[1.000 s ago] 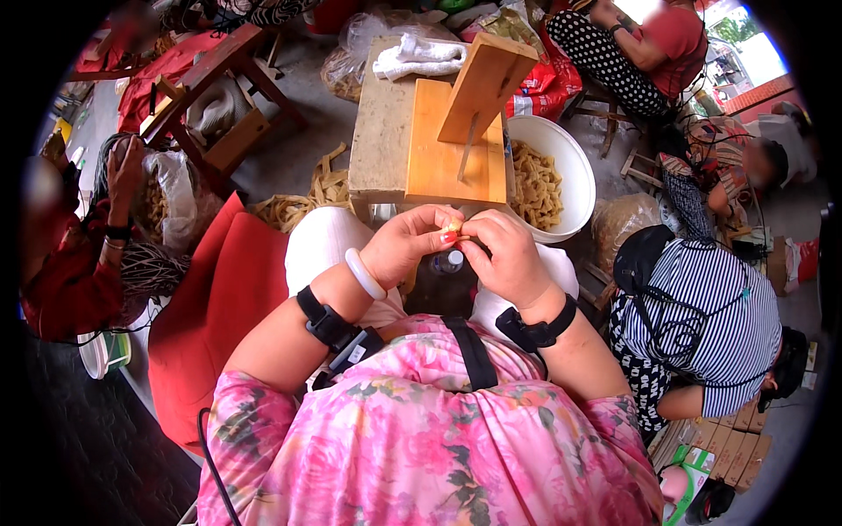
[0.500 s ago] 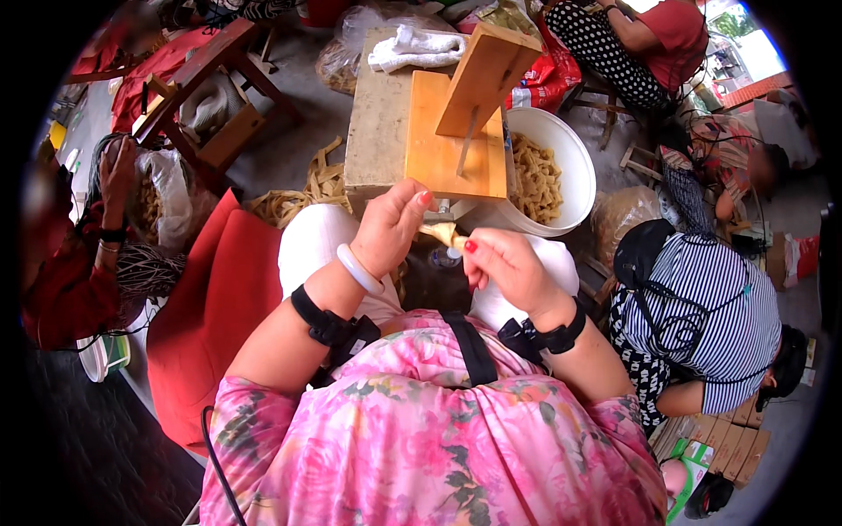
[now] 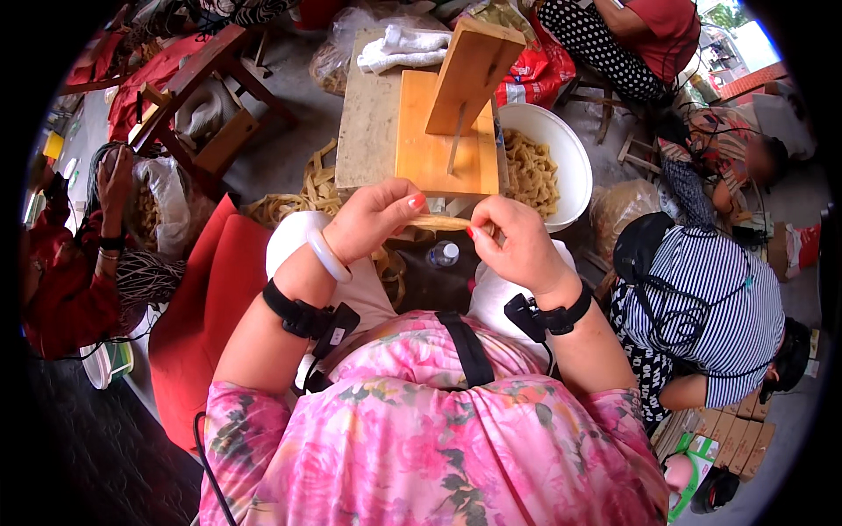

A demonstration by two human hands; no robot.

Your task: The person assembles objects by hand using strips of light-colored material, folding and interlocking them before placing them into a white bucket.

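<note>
A short tan strip is stretched level between my two hands, above my lap. My left hand pinches its left end between thumb and fingers. At the other end my right hand grips it, fingers curled and thumb pressed on top. Just beyond the strip stands a wooden board with a tilted wooden block and a thin metal rod. Right of the board, a white bucket holds many knotted tan pieces.
The board rests on a worn bench with a white cloth. Long tan strips lie left of it. A bottle stands between my knees. A person in a striped shirt sits close on my right; another in red sits at left.
My hands have moved apart, the left one leftward and the right one to the right. The tan piece, bunched and twisted before, is now drawn straight between them.
</note>
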